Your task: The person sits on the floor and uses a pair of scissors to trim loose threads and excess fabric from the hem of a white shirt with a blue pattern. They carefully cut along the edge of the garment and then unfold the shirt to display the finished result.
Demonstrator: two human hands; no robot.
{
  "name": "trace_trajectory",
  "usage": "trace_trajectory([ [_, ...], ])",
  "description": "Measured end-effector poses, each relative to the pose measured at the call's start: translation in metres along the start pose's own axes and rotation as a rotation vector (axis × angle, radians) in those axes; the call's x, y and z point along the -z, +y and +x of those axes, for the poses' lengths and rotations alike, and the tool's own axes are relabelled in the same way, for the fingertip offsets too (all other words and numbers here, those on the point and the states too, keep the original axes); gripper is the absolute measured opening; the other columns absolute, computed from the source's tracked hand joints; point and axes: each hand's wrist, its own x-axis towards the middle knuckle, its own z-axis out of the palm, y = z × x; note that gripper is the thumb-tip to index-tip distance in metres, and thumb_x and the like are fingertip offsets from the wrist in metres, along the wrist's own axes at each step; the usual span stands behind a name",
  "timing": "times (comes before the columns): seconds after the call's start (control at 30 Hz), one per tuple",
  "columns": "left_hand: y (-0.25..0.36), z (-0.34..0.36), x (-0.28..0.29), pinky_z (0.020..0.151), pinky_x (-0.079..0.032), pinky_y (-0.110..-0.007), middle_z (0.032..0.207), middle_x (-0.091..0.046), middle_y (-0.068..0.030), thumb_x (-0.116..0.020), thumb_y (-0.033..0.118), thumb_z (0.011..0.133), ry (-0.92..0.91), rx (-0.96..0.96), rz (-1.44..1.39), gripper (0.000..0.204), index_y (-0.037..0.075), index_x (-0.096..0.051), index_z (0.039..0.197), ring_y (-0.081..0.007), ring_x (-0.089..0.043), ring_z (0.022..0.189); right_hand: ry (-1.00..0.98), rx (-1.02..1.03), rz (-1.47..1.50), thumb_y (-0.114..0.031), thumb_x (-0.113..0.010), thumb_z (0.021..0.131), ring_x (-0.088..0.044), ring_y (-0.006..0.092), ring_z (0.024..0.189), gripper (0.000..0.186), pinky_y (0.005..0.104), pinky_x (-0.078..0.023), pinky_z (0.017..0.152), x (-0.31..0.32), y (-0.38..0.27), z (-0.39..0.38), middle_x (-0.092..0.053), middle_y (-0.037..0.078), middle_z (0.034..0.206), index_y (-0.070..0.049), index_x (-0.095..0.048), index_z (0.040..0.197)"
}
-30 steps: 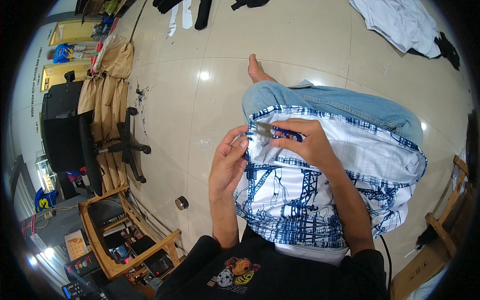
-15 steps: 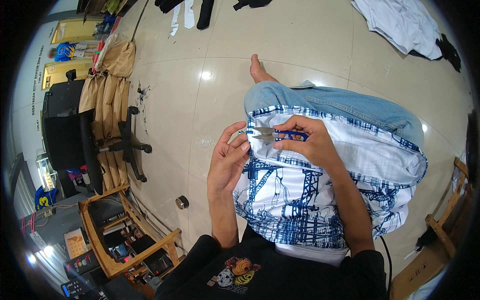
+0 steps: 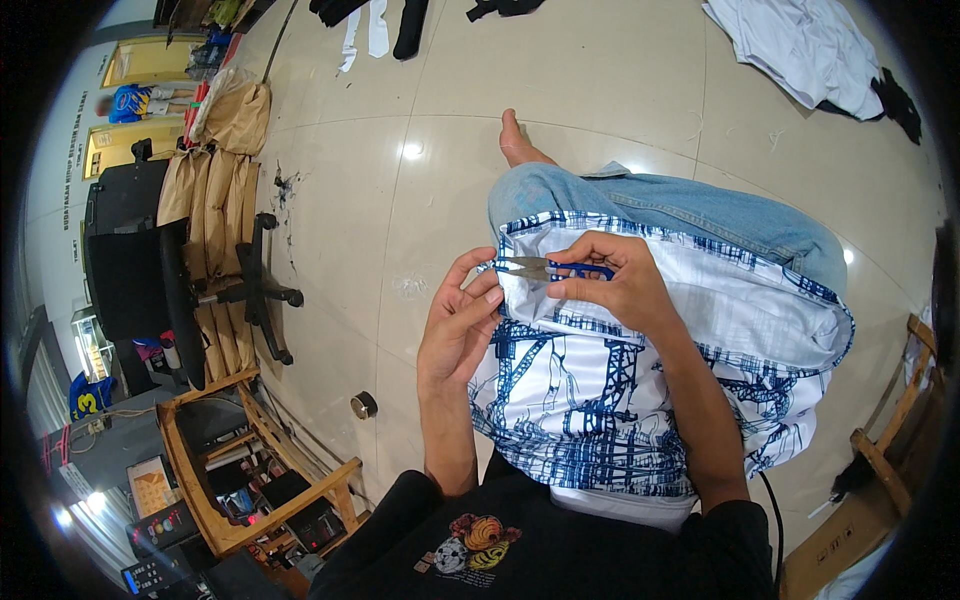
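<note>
Across my lap lies a white garment with a blue printed pattern [image 3: 570,400], its edge folded back to show the plain white inside. My right hand [image 3: 625,280] grips blue-handled thread snips [image 3: 578,271], their metal blades pointing left at the garment's left edge. The blades look nearly together. My left hand [image 3: 460,320] pinches that edge near the blade tips. Whether a thread lies between the blades is too small to tell.
White clothing [image 3: 800,50] lies on the tiled floor at the far right, and dark and white pieces [image 3: 380,30] at the top. A wheeled black chair [image 3: 150,300], a wooden frame [image 3: 200,500] and a round metallic object [image 3: 364,404] are at the left. A cardboard box [image 3: 830,550] stands lower right.
The snips' blades have come closer together at the garment's edge. My left hand has shifted very slightly; the garment stays in place.
</note>
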Motion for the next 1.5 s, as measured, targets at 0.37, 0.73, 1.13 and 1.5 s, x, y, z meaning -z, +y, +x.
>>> trace_trajectory([
  [0.37,-0.002,-0.001,0.003,0.097,-0.052,-0.036,0.122,-0.066,-0.0185,-0.066,-0.003,0.091,0.005,0.026,0.021,0.056,0.002,-0.043,0.141,-0.0223,-0.064,0.114,-0.01,-0.018,-0.006,-0.012,-0.086,0.076,-0.066,0.0109,0.085,0.025,0.0227,-0.051,0.078,0.001,-0.005,-0.001,-0.074,0.008,0.094,0.0,-0.074,0.095],
  [0.73,0.001,-0.001,0.001,0.098,-0.05,-0.037,0.122,-0.066,-0.0179,-0.065,-0.002,0.092,0.009,0.01,0.018,0.054,0.002,-0.043,0.141,-0.0221,-0.064,0.115,0.057,0.037,0.09,-0.009,-0.087,0.076,-0.064,0.01,0.084,0.028,0.0219,-0.05,0.075,-0.003,0.002,0.001,-0.072,0.005,0.093,-0.003,-0.073,0.1],
  [1.13,0.006,-0.005,-0.01,0.098,-0.051,-0.036,0.125,-0.066,-0.0216,-0.066,-0.003,0.091,0.058,-0.078,0.111,0.053,0.0,-0.044,0.139,-0.0223,-0.065,0.113,0.062,0.096,-0.162,-0.009,-0.088,0.074,-0.054,0.0036,0.067,0.031,0.0186,-0.04,0.056,0.002,-0.023,-0.01,-0.069,0.001,0.081,-0.002,-0.075,0.102],
  [1.5,0.006,-0.006,-0.015,0.09,-0.057,-0.028,0.118,-0.069,-0.0203,-0.069,-0.005,0.089,0.077,-0.095,0.12,0.052,-0.001,-0.047,0.136,-0.0182,-0.07,0.103,0.037,0.08,-0.176,-0.005,-0.085,0.076,-0.057,0.0045,0.068,0.028,0.0176,-0.041,0.054,0.0,-0.025,-0.009,-0.069,0.003,0.08,0.0,-0.075,0.102],
])
